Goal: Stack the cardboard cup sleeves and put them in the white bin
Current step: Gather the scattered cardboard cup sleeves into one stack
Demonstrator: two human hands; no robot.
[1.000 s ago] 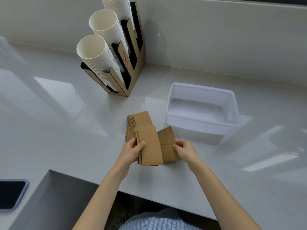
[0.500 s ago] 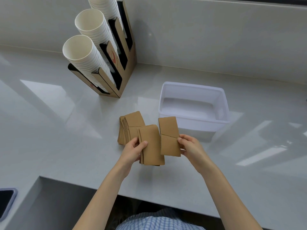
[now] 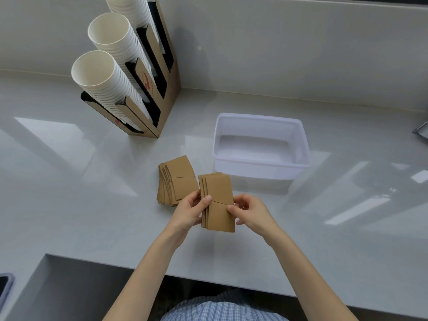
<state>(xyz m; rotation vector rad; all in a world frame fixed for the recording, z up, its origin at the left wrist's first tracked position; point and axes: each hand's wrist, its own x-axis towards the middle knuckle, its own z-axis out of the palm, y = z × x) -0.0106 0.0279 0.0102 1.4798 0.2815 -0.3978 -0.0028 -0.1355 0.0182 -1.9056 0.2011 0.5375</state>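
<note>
A small stack of brown cardboard cup sleeves is held upright-flat between both hands above the counter. My left hand grips its left edge with the thumb on top. My right hand pinches its right edge. A second, fanned pile of sleeves lies on the counter just to the left and behind. The white bin stands behind and to the right of my hands, with nothing visible inside.
A cardboard holder with three slanted columns of white paper cups stands at the back left. The grey counter's front edge runs below my wrists. A phone lies at the lower left. A dark object's corner shows at the right edge.
My right hand brought its single sleeve leftwards onto the stack in my left hand. Both hands now hold one joined stack, lifted slightly to the right of the fanned pile.
</note>
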